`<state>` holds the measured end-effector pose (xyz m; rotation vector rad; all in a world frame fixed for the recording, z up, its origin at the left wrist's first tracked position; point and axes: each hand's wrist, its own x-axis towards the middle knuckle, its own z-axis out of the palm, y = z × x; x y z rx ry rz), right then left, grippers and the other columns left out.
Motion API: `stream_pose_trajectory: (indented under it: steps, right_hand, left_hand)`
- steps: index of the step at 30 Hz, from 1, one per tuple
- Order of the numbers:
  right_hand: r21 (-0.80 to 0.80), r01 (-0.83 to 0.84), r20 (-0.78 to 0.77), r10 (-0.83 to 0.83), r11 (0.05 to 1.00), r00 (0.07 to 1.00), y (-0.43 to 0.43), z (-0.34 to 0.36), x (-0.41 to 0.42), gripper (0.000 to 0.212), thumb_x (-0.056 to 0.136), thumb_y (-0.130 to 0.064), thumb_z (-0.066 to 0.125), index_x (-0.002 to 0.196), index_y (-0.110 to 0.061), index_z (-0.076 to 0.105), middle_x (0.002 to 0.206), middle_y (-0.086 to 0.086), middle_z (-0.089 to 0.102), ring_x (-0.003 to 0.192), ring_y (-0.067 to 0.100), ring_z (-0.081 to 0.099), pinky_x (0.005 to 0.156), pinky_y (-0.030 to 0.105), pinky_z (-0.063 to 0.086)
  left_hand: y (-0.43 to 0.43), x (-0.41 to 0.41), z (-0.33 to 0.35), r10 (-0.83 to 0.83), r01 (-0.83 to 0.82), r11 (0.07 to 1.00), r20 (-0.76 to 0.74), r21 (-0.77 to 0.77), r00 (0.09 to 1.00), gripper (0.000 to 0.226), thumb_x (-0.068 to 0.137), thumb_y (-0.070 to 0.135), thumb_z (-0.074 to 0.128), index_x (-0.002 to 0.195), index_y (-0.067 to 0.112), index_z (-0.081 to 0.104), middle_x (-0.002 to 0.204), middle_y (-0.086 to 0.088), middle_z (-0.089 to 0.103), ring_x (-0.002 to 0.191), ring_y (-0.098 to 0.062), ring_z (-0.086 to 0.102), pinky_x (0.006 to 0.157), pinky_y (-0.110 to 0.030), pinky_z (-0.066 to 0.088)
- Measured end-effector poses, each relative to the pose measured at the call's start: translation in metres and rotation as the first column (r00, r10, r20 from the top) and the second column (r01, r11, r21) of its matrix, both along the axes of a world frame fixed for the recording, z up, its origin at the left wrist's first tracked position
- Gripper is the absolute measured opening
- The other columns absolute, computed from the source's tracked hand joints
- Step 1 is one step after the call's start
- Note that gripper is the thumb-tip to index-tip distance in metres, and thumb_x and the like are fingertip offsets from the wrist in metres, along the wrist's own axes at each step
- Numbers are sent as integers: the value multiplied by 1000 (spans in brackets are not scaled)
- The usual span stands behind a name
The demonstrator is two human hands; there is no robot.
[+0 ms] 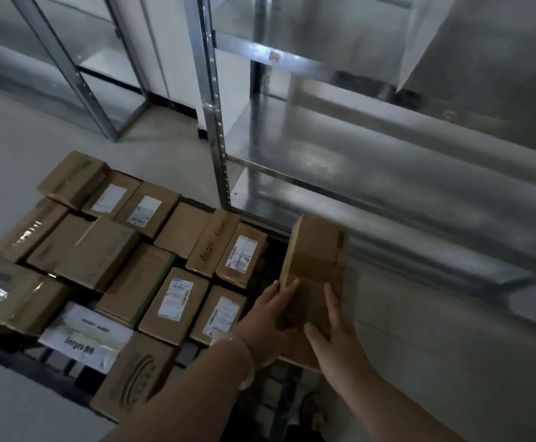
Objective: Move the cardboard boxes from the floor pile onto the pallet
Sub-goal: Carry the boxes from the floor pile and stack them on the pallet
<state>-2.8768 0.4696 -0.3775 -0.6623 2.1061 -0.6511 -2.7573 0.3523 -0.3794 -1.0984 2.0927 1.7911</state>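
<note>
A long brown cardboard box (316,263) is held between both hands at the lower centre, tilted up over the right end of the dark pallet (273,393). My left hand (268,317) grips its left side and my right hand (333,339) presses on its near right side. Several cardboard boxes (177,298) lie packed in rows on the pallet, many with white labels. One white-wrapped parcel (85,339) lies among them at the front left.
A metal shelving rack (388,173) with bare steel shelves stands right behind and to the right of the pallet; its upright post (212,122) rises beside the boxes. Another rack frame (78,74) stands at the back left. Pale floor (14,129) surrounds the pallet.
</note>
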Motion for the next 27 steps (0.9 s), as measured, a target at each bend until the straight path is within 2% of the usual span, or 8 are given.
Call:
stream_pose_trajectory:
  steps: [2,5,9,11,16,19,23,27]
  right_hand:
    - [33,-24,26,23,999,999,-14,-36,-26,77,99,-46,50,129,-74,-15,160,-5,20,117,19,51,93,37,52]
    - [89,-54,55,49,995,997,-28,-91,-48,78,100,-46,48,128,-72,-20,162,-11,14,128,21,50,91,30,48]
    - [143,-59,135,40,988,990,-49,-183,-68,81,99,-43,51,141,-64,-16,159,-11,19,124,19,52,94,38,54]
    - [170,-75,162,47,983,986,-60,-228,-77,84,98,-42,54,143,-64,-13,159,-12,21,128,20,49,98,39,52]
    - [140,-82,186,55,987,981,-86,-323,-91,88,98,-34,59,145,-62,-10,159,-8,24,132,24,46,101,43,49]
    - [130,-88,175,64,988,982,-103,-368,-91,89,98,-31,58,148,-57,-11,162,-5,21,137,24,42,104,40,42]
    - [74,-22,221,5,997,975,-121,-409,-84,87,99,-26,58,151,-54,-6,161,-5,23,141,24,38,108,44,39]
    - [97,-2,238,-21,995,971,-132,-435,-78,88,99,-26,59,150,-57,-6,162,-7,21,139,25,40,109,48,42]
  left_hand:
    - [-6,-23,-36,17,-15,999,54,-28,998,81,90,30,60,144,64,9,158,25,-8,141,-19,24,101,-27,39]
    - [-15,-43,-91,12,-4,997,107,-72,994,81,90,33,59,141,67,5,155,29,-6,135,-12,27,98,-27,39]
    - [-37,-58,-183,-44,70,990,206,-120,978,81,92,30,56,141,67,3,156,28,-6,145,-21,17,114,-45,33]
    - [-50,-63,-231,-48,82,987,233,-138,971,81,92,28,56,143,65,4,158,25,-5,147,-21,13,116,-48,28]
    - [-65,-75,-328,72,-20,963,188,-268,980,79,90,23,60,146,59,17,150,19,16,135,-16,29,107,-29,33]
    - [-71,-77,-371,135,-72,941,170,-330,976,76,89,19,60,146,55,24,145,13,22,130,-14,34,108,-32,37]
    - [-78,-73,-409,126,-60,937,173,-344,977,75,92,22,57,150,51,19,158,15,11,144,-16,20,116,-30,24]
    - [-81,-71,-425,-4,122,936,338,-329,941,81,93,18,52,154,42,4,164,5,-5,150,-24,6,120,-40,19]
